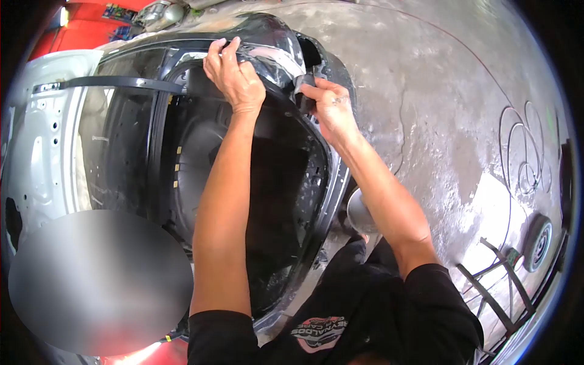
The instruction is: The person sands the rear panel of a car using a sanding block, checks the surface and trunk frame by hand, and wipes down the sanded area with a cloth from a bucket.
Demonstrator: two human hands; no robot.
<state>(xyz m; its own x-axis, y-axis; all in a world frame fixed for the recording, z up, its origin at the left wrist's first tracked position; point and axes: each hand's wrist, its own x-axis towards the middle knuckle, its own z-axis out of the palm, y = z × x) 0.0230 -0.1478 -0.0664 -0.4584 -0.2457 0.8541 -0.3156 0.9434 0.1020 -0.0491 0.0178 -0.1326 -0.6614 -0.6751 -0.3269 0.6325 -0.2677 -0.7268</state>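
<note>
A dark car body (286, 237) with an open doorway lies in front of me. My left hand (234, 76) rests on the upper edge of its frame, beside a glossy, whitish-smeared panel (271, 58), with some fingers raised and apart. Nothing shows in that hand. My right hand (331, 106) pinches a small dark grey pad (303, 84) between thumb and fingers. The pad touches the frame at the corner near the dark opening (310, 53).
A pale panel with holes (42, 140) stands at the left, below a red surface. A bucket (360, 210) sits by my feet. On the wet floor at the right are a coiled hose (523, 152), a wheel (538, 243) and a metal stand (502, 271).
</note>
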